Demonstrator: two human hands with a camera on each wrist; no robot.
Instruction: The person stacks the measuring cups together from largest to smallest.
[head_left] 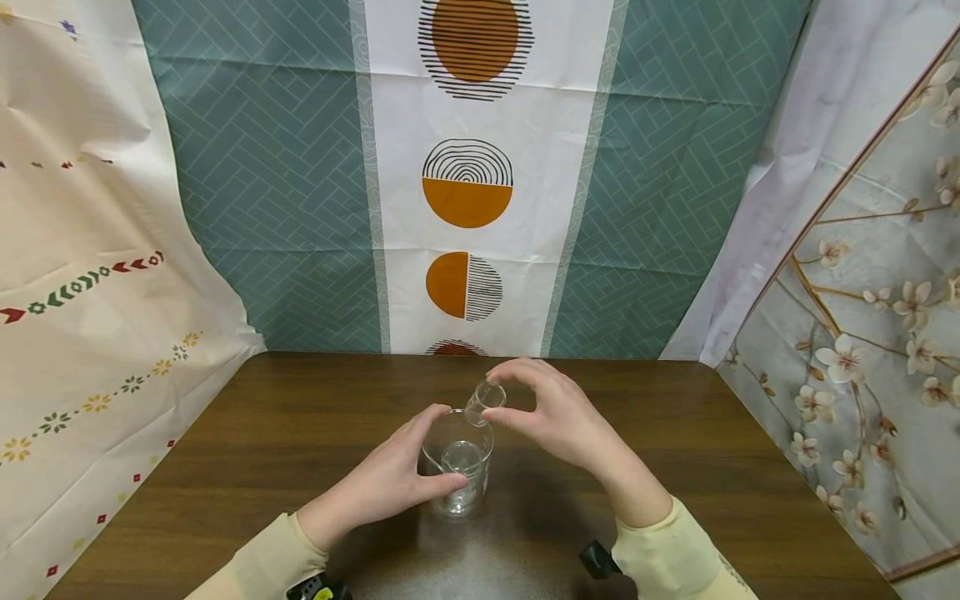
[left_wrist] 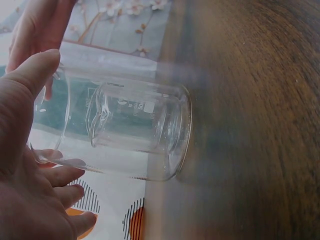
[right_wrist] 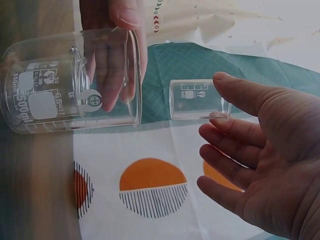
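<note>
A large clear glass beaker [head_left: 478, 437] with white markings stands upright on the brown table. Inside it sits a medium glass beaker [left_wrist: 132, 120], seen through the outer wall. My left hand [head_left: 390, 477] holds the large beaker near its rim, thumb on the near side and fingers at the far side. Above the rim and slightly to the right, my right hand [head_left: 553, 410] pinches a small glass beaker [right_wrist: 192, 100] between thumb and fingers near its lip. That small beaker is tilted in the head view, and its base hangs over the large beaker's opening, apart from the rim in the right wrist view.
The wooden table [head_left: 300, 417] ends at the back against a hanging cloth [head_left: 277, 208] with teal panels and orange circles. Patterned cloths hang at the left [head_left: 97, 292] and right [head_left: 847, 375]. Dark wrist devices sit at both sleeves.
</note>
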